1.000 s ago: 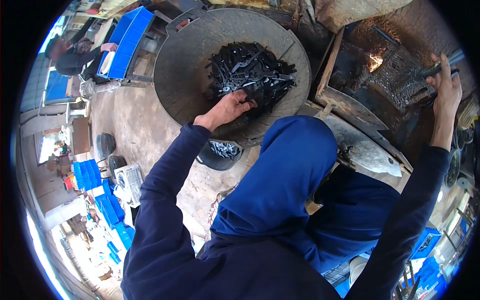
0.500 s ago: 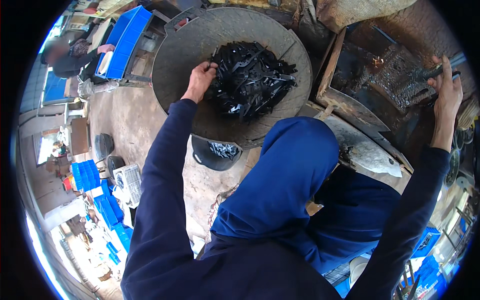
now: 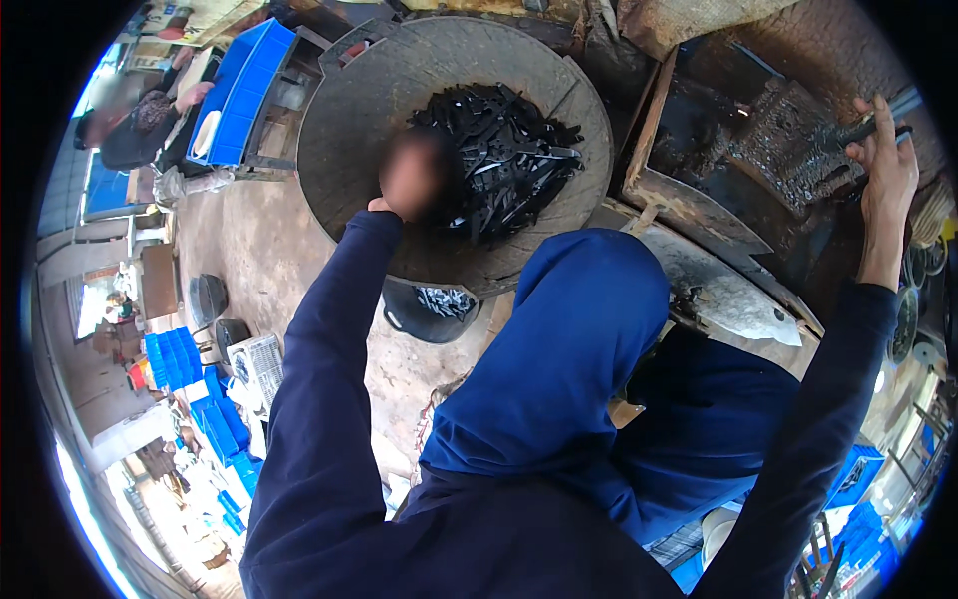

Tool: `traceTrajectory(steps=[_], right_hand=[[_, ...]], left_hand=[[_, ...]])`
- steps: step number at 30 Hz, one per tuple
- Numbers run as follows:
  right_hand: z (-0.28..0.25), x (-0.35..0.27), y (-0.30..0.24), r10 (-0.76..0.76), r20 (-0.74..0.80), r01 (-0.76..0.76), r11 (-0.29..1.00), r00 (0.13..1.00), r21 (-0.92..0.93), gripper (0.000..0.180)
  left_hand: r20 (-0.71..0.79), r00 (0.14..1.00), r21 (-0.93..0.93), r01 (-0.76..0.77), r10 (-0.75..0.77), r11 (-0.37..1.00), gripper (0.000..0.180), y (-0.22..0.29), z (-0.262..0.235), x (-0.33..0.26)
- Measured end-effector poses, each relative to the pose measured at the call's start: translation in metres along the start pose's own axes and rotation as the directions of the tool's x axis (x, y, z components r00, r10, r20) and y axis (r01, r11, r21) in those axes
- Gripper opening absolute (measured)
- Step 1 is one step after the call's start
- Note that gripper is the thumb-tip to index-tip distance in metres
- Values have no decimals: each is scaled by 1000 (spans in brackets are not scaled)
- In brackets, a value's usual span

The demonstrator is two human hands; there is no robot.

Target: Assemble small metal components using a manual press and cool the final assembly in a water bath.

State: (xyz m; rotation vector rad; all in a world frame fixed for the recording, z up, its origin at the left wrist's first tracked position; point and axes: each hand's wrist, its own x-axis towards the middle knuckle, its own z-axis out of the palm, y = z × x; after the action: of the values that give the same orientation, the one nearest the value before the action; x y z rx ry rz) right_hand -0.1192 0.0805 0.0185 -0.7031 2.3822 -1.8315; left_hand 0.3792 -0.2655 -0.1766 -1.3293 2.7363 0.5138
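Observation:
My left hand (image 3: 407, 180) is over the left side of a heap of thin black metal strips (image 3: 509, 150). It is blurred, so its fingers and anything in them cannot be made out. The heap lies in a wide, round, shallow wooden tray (image 3: 344, 130) in front of me. Out to the right, my right hand (image 3: 886, 180) has its fingers around a dark bar (image 3: 860, 132). That bar reaches over a wet, dark, wood-edged trough (image 3: 699, 205), where a rough, glistening block (image 3: 788, 150) sits.
Below the round tray stands a black bucket (image 3: 431, 314) of small shiny pieces. At the far left, another person works at a blue bin (image 3: 244, 90). Stacked blue crates (image 3: 175, 359) and a white slatted box (image 3: 257, 369) stand at left. My knee (image 3: 589, 290) is close to the tray's near rim.
My left hand has moved slightly toward me and now appears blurred over the strips' left edge. My right hand stays at the bar, with small finger movement. The view has shifted slightly.

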Motion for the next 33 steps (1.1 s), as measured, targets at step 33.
traceTrajectory(steps=[33], right_hand=[[3,0,4,-40,-34,39,999,999,-30,38]], left_hand=[[51,999,233,-7,-5,972,49,5,-13,-12]])
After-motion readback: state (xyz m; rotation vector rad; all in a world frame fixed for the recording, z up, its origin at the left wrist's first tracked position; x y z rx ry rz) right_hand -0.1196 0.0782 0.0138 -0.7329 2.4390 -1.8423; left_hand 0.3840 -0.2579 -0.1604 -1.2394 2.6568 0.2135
